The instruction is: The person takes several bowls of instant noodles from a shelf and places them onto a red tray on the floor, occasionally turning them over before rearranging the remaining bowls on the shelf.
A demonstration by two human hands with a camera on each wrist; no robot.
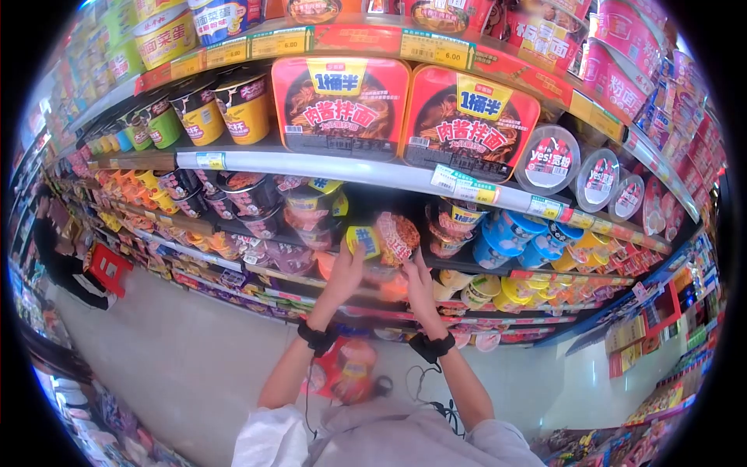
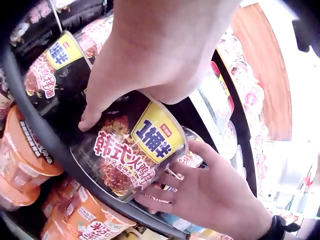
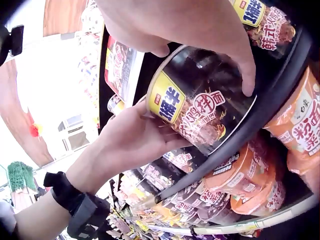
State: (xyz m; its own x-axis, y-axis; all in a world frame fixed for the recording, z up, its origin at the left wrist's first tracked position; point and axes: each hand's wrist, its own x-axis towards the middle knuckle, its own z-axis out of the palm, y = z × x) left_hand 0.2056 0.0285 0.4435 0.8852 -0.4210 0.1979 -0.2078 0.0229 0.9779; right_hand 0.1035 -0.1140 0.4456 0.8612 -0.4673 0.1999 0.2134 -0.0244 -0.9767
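Both hands hold a black instant noodle bowl (image 1: 398, 237) between them, at the front edge of a middle shelf. Its wrap has a yellow panel, red and white lettering and a picture of noodles. My left hand (image 1: 346, 274) grips one side, with the thumb against the wrap in the left wrist view. On the opposite side my right hand (image 1: 420, 286) has its fingers around the wall. In the right wrist view the bowl (image 3: 205, 105) tilts over the dark shelf rail (image 3: 225, 142). Parts of both hands' fingers are hidden behind it.
Matching black bowls (image 2: 55, 70) stand beside the held one. Below the rail are orange noodle bowls (image 3: 245, 170). A shelf above carries large red noodle boxes (image 1: 338, 109) over a white price rail (image 1: 311, 165). Blue bowls (image 1: 510, 233) sit to the right. A red bag-like item (image 1: 334, 373) is low by the body.
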